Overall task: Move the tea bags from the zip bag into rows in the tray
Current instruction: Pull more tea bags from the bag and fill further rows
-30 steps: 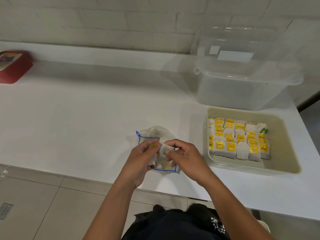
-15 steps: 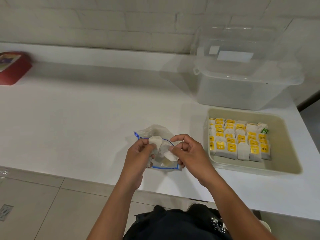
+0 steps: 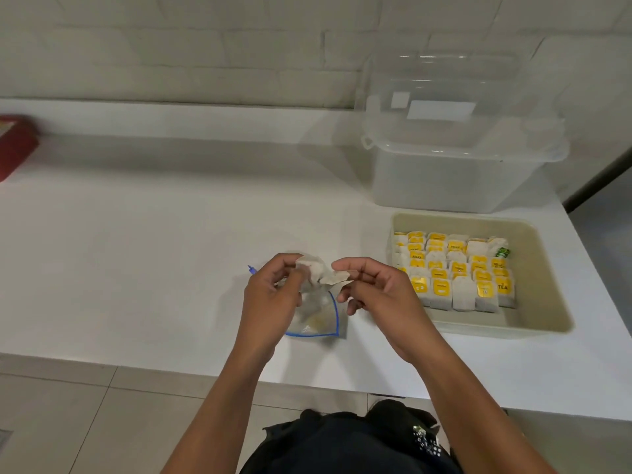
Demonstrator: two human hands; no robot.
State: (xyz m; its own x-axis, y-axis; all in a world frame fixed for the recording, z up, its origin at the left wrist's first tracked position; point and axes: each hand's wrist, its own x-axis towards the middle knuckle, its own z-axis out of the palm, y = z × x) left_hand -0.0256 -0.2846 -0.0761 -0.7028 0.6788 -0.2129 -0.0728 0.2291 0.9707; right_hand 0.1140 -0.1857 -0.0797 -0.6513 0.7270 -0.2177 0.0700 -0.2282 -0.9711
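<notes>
The left hand and right hand are close together, each pinching a tea bag above the zip bag, left of the tray.

Blue-edged clear zip bag on a white counter — at three o'clock, yellow-tagged tea bags fill a beige tray.
</notes>
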